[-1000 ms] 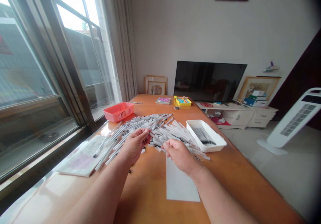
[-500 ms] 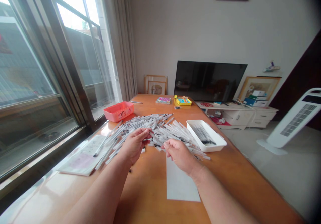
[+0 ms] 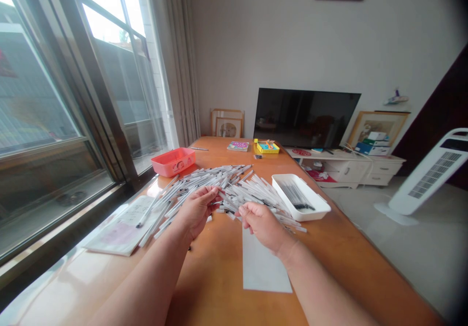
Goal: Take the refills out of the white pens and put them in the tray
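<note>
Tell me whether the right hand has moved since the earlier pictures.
No, not visibly: the right hand stays over the far end of the white paper.

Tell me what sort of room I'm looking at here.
Most likely a living room in a home: a large flat television stands by a low white cabinet, a long curtain hangs beside the window, and framed pictures lean against the wall.
</note>
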The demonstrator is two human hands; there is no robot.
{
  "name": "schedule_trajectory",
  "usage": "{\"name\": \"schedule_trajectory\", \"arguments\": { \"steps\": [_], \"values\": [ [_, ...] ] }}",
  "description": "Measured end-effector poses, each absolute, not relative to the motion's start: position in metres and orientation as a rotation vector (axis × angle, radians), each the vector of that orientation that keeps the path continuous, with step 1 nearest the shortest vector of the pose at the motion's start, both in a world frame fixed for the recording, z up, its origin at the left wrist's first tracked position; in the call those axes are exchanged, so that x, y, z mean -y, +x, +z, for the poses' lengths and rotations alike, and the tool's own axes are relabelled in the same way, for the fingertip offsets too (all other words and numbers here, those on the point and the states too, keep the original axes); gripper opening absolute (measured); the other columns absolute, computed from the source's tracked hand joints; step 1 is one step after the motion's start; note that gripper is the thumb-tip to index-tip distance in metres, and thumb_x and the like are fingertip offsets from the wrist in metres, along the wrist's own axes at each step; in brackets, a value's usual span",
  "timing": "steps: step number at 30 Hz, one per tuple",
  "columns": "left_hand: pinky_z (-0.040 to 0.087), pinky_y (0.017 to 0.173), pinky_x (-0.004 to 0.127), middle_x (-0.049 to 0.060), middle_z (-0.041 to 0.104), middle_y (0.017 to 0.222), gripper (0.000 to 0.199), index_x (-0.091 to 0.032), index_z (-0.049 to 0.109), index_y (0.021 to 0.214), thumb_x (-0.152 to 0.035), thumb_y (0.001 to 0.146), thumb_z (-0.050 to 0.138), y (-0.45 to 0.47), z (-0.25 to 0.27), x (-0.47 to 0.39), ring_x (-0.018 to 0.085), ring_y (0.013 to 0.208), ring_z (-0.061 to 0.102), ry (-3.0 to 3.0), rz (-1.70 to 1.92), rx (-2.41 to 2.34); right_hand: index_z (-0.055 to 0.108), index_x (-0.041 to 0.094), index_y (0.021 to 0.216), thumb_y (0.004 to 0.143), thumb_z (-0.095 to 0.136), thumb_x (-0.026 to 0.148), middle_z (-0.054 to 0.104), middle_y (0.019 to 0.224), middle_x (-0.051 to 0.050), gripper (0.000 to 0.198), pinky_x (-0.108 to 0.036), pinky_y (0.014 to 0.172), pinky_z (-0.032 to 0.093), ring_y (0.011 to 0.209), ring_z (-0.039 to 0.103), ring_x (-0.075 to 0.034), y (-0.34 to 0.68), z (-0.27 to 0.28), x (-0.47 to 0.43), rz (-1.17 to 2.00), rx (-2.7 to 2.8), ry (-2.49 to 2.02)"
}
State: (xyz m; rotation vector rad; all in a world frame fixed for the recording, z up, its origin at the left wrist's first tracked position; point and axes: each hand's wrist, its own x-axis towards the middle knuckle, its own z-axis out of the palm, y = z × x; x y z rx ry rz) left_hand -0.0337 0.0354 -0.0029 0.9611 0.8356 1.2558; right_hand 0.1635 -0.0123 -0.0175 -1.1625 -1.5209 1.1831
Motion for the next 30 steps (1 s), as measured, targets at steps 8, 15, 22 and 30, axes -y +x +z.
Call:
{"name": "schedule_trajectory", "arguments": {
  "steps": [8,15,22,30],
  "values": [
    [0.054,0.069,0.027,0.011,0.071,0.097,0.035,-0.015,0.07,0.104,-0.04,0.081,0.075,-0.032,-0.003,-0.033,0.017,0.082,0.067,0.879,1.241,-0.825,0.055,0.018,0.072,0.095,0.05,0.048,0.063,0.076,-0.001,0.039,-0.029,0.062,0.035,0.059,0.042,-0.011,0.164,-0.016,0.012,1.186,1.501,-1.139],
    [0.051,0.067,0.02,0.004,0.069,0.08,0.027,-0.013,0.069,0.086,-0.032,0.073,0.084,-0.033,-0.009,-0.039,0.009,0.068,0.062,0.872,1.338,-0.902,0.06,0.019,0.098,0.087,0.063,0.039,0.057,0.074,0.004,0.023,-0.028,0.066,0.037,0.066,0.047,-0.012,0.161,-0.015,0.012,1.137,1.459,-1.11],
    [0.055,0.071,0.019,0.01,0.073,0.103,0.021,-0.013,0.073,0.096,-0.025,0.079,0.079,-0.032,-0.003,-0.038,0.01,0.079,0.067,0.831,1.319,-0.805,0.06,0.017,0.088,0.089,0.06,0.038,0.062,0.071,0.001,0.02,-0.028,0.064,0.037,0.063,0.047,-0.012,0.162,-0.018,0.01,1.135,1.426,-1.125],
    [0.057,0.079,0.02,0.01,0.074,0.107,0.018,-0.015,0.072,0.101,-0.02,0.084,0.074,-0.038,0.001,-0.037,0.013,0.088,0.07,0.843,1.272,-0.651,0.065,0.015,0.084,0.091,0.059,0.042,0.066,0.067,-0.003,0.028,-0.027,0.06,0.037,0.058,0.05,-0.012,0.165,-0.01,0.018,1.476,1.391,-1.016]
  ]
}}
